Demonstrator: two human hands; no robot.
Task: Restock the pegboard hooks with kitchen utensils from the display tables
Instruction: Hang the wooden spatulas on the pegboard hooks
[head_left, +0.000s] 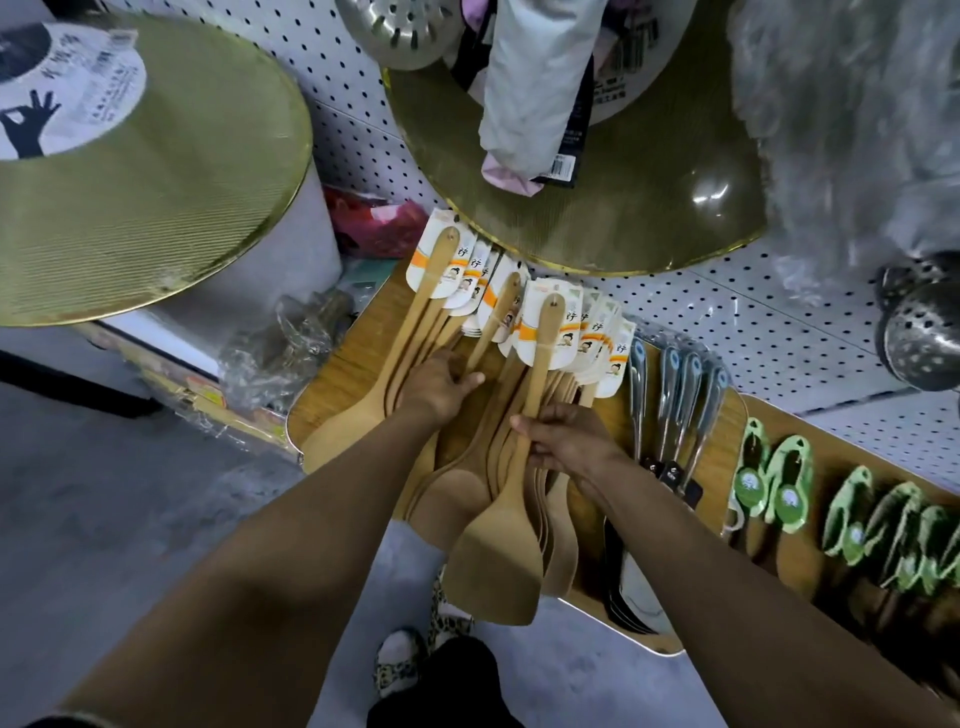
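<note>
Several wooden spatulas with white and orange card labels (550, 332) lie fanned out on a wooden display table (343, 358) below the white pegboard (727, 312). My right hand (566, 439) grips the handle of one wooden spatula (493, 566), whose broad blade hangs over the table's front edge. My left hand (441, 387) rests on the left bunch of spatulas (363, 415), fingers curled among their handles. No bare pegboard hook shows clearly.
Two big round gold mesh screens (156, 197) (649, 208) hang above the table. Metal ladles (680, 395) and green packaged tools (789, 488) lie to the right. Perforated steel strainers (919, 338) hang at far right. Grey floor lies below.
</note>
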